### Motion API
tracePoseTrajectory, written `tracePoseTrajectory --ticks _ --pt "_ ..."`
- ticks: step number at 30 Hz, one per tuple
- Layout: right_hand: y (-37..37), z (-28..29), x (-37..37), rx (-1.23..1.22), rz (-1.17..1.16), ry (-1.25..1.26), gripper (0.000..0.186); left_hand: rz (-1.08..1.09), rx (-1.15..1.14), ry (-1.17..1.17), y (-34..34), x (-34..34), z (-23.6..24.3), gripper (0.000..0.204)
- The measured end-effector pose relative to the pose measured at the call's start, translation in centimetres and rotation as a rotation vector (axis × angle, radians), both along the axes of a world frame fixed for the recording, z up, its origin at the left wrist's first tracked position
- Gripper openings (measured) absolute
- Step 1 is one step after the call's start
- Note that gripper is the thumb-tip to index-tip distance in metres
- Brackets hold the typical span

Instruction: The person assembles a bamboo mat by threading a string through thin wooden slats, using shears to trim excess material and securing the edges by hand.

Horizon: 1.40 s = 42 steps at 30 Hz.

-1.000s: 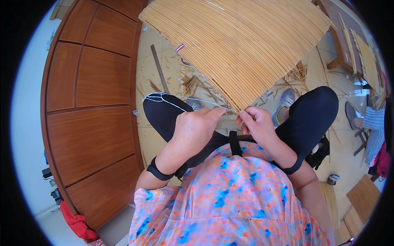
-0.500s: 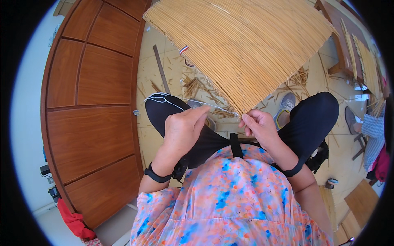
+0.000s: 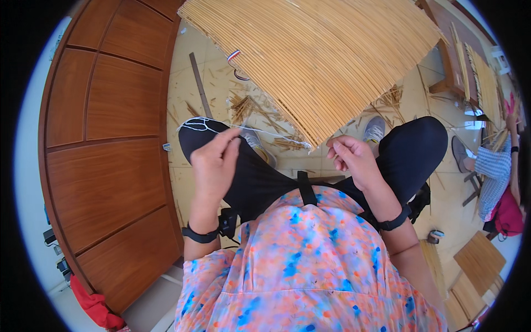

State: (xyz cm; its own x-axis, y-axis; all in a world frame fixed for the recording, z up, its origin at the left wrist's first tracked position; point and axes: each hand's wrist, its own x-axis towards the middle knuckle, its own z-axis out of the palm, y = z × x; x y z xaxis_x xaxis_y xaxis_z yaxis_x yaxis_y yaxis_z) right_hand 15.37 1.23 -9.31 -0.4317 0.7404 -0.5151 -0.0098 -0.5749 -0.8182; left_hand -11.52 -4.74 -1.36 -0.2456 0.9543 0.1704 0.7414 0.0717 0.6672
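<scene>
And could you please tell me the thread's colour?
The thread is white, best seen in the head view.

I'm counting two bare hands, one left hand (image 3: 214, 163) and one right hand (image 3: 355, 160), and two dark wristbands (image 3: 200, 237) on the same person. One large stick mat (image 3: 315, 66) is spreading out, and one tangle of white string (image 3: 266, 131) and one long dark strip (image 3: 199, 83) are lying about. Three shoes (image 3: 375, 130) are showing, one of them a co-worker's (image 3: 493, 171). Loose stick pieces (image 3: 240, 107) are lying too thick for counting.
</scene>
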Motion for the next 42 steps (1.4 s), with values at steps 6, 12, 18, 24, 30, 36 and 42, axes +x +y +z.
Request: tracePoseTrajectory --ticks 6,12,18,24,30,36,42 --pt "1.9 -1.3 0.9 -0.178 -0.185 -0.054 0.019 0.208 0.101 0.118 -0.6 -4.5 -0.5 0.016" --pt "5.6 -3.6 0.3 -0.388 -0.203 -0.155 0.019 0.294 0.131 0.176 -0.6 -6.6 -1.5 0.018" --pt "6.9 -11.3 1.5 -0.513 -0.165 -0.242 0.015 0.197 0.196 0.265 -0.7 -7.1 -2.6 0.018" --pt "6.9 -14.3 1.0 -0.472 -0.059 -0.365 0.015 0.286 0.12 0.201 -1.7 -6.8 -2.1 0.013" --pt "8.4 -17.8 0.9 -0.369 -0.104 -0.627 0.013 0.291 0.194 0.222 -0.8 -6.5 -2.0 0.008" --pt "9.4 -22.6 2.0 -0.049 0.269 -0.861 0.03 0.283 0.271 0.265 -0.1 -7.7 -4.0 0.009" --pt "11.5 -21.0 5.0 0.462 1.051 -1.039 0.029 0.334 0.287 0.303 -0.3 -8.3 -5.5 0.013"
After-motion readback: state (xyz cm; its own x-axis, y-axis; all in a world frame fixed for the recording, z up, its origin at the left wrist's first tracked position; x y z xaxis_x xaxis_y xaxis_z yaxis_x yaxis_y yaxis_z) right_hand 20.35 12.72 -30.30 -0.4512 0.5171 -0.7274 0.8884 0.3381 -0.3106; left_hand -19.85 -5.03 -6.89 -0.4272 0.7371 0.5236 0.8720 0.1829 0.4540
